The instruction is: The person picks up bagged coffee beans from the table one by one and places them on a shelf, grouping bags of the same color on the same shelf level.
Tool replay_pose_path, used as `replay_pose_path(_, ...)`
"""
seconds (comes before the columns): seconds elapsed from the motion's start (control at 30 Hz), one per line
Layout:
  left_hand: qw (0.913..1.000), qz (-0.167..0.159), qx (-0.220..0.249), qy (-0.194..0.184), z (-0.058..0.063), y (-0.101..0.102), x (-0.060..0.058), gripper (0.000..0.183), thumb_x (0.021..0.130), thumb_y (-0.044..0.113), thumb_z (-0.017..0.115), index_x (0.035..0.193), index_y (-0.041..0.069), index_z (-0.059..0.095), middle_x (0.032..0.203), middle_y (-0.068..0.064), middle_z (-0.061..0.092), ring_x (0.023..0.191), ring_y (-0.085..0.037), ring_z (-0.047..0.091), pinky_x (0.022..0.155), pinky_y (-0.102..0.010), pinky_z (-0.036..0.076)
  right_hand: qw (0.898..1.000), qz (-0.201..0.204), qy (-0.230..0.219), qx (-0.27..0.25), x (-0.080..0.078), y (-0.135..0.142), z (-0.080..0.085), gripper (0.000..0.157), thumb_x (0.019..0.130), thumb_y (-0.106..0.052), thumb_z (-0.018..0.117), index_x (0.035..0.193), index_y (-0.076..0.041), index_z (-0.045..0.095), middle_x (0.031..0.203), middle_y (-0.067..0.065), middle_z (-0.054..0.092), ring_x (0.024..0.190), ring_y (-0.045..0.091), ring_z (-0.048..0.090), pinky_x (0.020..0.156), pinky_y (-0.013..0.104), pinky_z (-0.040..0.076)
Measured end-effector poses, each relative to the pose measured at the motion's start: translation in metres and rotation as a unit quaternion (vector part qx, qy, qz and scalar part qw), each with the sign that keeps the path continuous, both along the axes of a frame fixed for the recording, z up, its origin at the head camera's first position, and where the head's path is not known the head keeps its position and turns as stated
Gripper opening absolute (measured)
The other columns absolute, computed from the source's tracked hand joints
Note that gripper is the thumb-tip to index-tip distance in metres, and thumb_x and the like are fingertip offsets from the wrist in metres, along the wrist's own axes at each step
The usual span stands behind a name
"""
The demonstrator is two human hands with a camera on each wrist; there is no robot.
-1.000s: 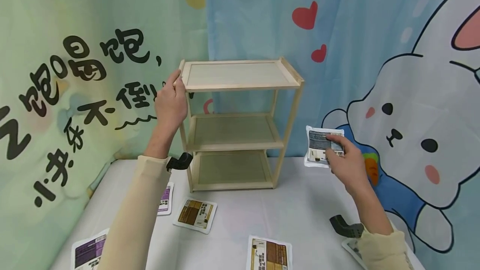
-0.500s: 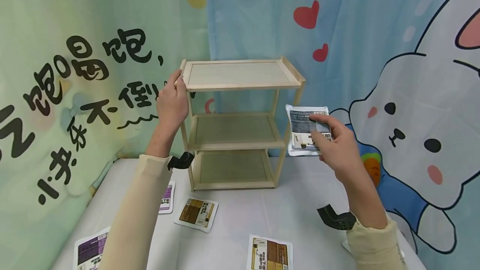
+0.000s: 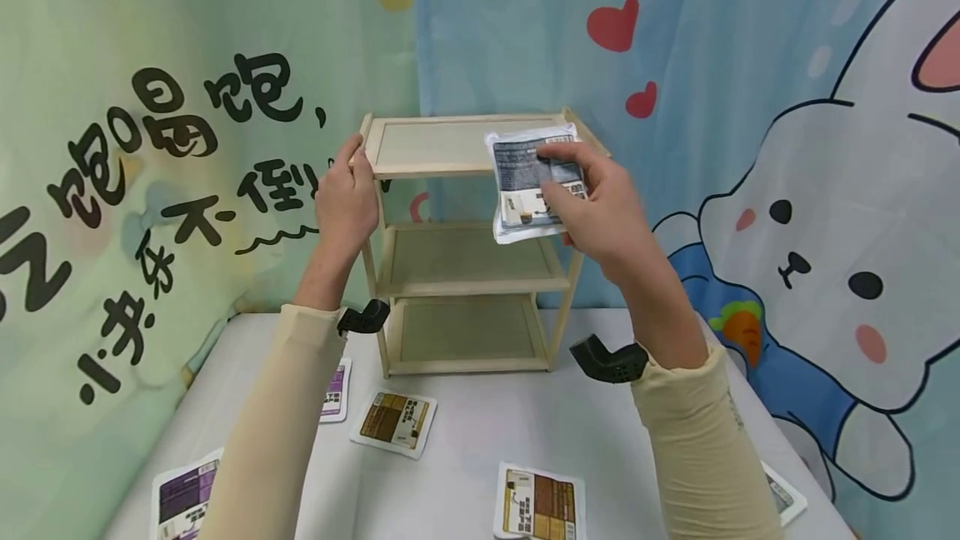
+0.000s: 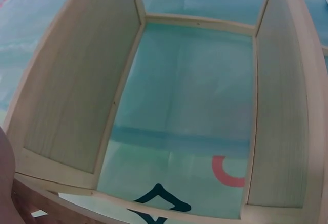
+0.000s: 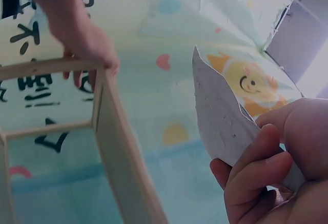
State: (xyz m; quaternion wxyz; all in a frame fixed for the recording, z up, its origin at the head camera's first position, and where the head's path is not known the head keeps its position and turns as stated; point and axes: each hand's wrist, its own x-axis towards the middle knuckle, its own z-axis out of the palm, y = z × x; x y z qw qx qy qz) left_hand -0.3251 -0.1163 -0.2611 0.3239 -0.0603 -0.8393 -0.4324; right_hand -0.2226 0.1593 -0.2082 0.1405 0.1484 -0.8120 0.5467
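Observation:
A light wooden three-tier shelf (image 3: 472, 283) stands on the white table. At its top left corner my left hand (image 3: 347, 200) grips the frame; in the right wrist view the fingers of that left hand (image 5: 84, 42) curl over the rail. Between thumb and fingers my right hand (image 3: 615, 211) pinches a flat white-edged packet (image 3: 519, 169) with dark and white print, raised in front of the top tier's right part. Its edges look doubled, but I cannot tell how many packets there are. The right wrist view shows the packet's plain white back (image 5: 220, 116).
On the table lie a brown packet (image 3: 395, 423), a second brown one (image 3: 542, 500) near the front, a purple packet (image 3: 187, 497) at left, another purple one (image 3: 337, 394) partly behind my left arm, and a packet (image 3: 783, 497) beside my right sleeve. Printed curtains hang behind.
My right hand has carried the packet leftward and up, from right of the shelf to in front of its top tier. The left hand has stayed on the corner.

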Motion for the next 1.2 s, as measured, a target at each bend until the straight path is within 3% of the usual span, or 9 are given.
replay_pose_path(0.13,1.0,0.0,0.003,0.006,-0.002,0.001,0.001,0.048,0.106,0.033,0.028,0.145,0.013,0.047,0.133,-0.018,0.056,0.11,-0.038,0.058,0.082,-0.052,0.046,1.0,0.008,-0.002,-0.001,-0.014,-0.019,0.015,0.039,0.098,-0.016,0.052,0.137,-0.02,0.054,0.122,0.007,0.05,0.074,0.025,0.053,0.047,0.025,0.041)
replay_pose_path(0.4,1.0,0.003,0.006,0.005,0.001,0.003,0.0,0.049,0.105,0.034,0.028,0.145,0.013,0.047,0.135,-0.017,0.055,0.115,-0.036,0.056,0.085,-0.052,0.046,0.999,0.038,-0.016,-0.024,-0.053,-0.057,0.034,0.04,0.096,-0.009,0.048,0.135,-0.014,0.054,0.115,0.009,0.053,0.052,0.019,0.042,0.047,0.027,0.036)
replay_pose_path(0.7,0.9998,0.013,0.015,0.004,0.0,0.005,-0.003,0.048,0.105,0.033,0.029,0.144,0.013,0.048,0.137,-0.015,0.054,0.112,-0.035,0.057,0.083,-0.051,0.045,0.998,0.024,-0.063,-0.006,-0.097,-0.086,0.047,0.041,0.097,-0.011,0.048,0.137,-0.012,0.052,0.122,0.008,0.053,0.053,0.019,0.044,0.051,0.029,0.036)
replay_pose_path(0.97,0.9997,0.013,0.018,0.004,-0.007,0.002,-0.004,0.047,0.105,0.032,0.03,0.144,0.013,0.049,0.135,-0.015,0.056,0.096,-0.034,0.058,0.075,-0.049,0.044,0.99,0.06,-0.126,-0.016,-0.121,-0.105,0.047,0.042,0.098,-0.01,0.045,0.14,-0.01,0.048,0.119,0.009,0.054,0.061,0.019,0.045,0.053,0.027,0.033)
replay_pose_path(1.13,0.9996,0.008,0.019,0.018,-0.005,0.003,-0.003,0.047,0.105,0.033,0.03,0.143,0.012,0.049,0.13,-0.016,0.059,0.085,-0.032,0.055,0.068,-0.045,0.04,0.988,0.062,-0.142,-0.013,-0.13,-0.116,0.048,0.041,0.099,-0.012,0.046,0.14,-0.008,0.047,0.119,0.009,0.054,0.062,0.018,0.047,0.052,0.025,0.036)
replay_pose_path(1.2,0.9996,0.01,0.017,0.02,-0.003,0.002,-0.003,0.048,0.105,0.033,0.03,0.143,0.012,0.05,0.121,-0.018,0.063,0.078,-0.031,0.052,0.064,-0.043,0.038,0.987,0.06,-0.148,-0.012,-0.133,-0.12,0.048,0.041,0.098,-0.012,0.046,0.139,-0.008,0.048,0.12,0.009,0.054,0.062,0.018,0.048,0.051,0.024,0.038)
